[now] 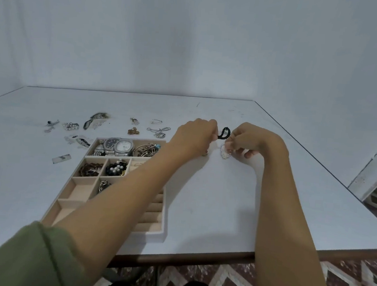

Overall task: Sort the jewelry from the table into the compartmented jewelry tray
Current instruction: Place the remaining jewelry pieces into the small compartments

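Note:
A beige compartmented jewelry tray (82, 188) lies on the white table, left of centre. Its far compartments hold two watches (118, 147), bangles (147, 149), dark chains and a black-and-pearl piece (116, 167). Right of the tray, both hands are raised just above the table. My left hand (194, 136) pinches one end of a black beaded bracelet (225, 133). My right hand (251, 140) pinches its other side, and a clear white beaded bracelet (224, 153) hangs below the right fingers. My left forearm covers the tray's right half.
Loose jewelry lies beyond the tray: a gold chain (132, 130), a silver chain (160, 131), small earrings (134, 120), sparkling pieces (71, 126) and small plastic packets (61, 158). The table's right edge (329, 176) runs diagonally, with patterned floor below.

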`<state>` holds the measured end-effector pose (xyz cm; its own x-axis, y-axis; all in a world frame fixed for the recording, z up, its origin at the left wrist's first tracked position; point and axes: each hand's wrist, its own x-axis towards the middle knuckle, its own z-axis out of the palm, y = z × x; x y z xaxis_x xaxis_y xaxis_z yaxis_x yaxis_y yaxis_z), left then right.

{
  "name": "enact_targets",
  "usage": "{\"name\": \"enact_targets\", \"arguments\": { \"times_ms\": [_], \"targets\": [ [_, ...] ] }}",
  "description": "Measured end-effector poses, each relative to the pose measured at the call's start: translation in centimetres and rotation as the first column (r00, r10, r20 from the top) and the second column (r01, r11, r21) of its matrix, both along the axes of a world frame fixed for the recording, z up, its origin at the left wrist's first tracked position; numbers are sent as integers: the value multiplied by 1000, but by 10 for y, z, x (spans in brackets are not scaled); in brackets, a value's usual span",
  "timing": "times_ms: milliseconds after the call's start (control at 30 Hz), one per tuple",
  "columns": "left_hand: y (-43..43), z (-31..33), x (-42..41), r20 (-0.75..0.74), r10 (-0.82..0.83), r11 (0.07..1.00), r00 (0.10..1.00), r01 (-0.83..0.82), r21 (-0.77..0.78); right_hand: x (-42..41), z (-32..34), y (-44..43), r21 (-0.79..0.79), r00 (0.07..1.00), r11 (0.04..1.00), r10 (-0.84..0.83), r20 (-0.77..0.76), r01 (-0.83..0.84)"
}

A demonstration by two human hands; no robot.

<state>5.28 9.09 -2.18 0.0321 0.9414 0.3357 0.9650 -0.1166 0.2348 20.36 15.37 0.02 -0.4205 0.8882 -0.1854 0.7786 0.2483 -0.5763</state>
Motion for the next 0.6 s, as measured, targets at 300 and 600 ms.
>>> {"name": "enact_targets", "arguments": {
  "times_ms": [300, 600],
  "targets": [
    [-68, 38, -46, 595, -155, 988, 788, 137, 76, -26, 15, -21, 193, 866, 979, 154, -477, -68],
    [-151, 29, -139, 782, -110, 956, 613, -151, 252, -74, 24, -56, 274, 701, 945, 317, -639, -178]
  ]
}}
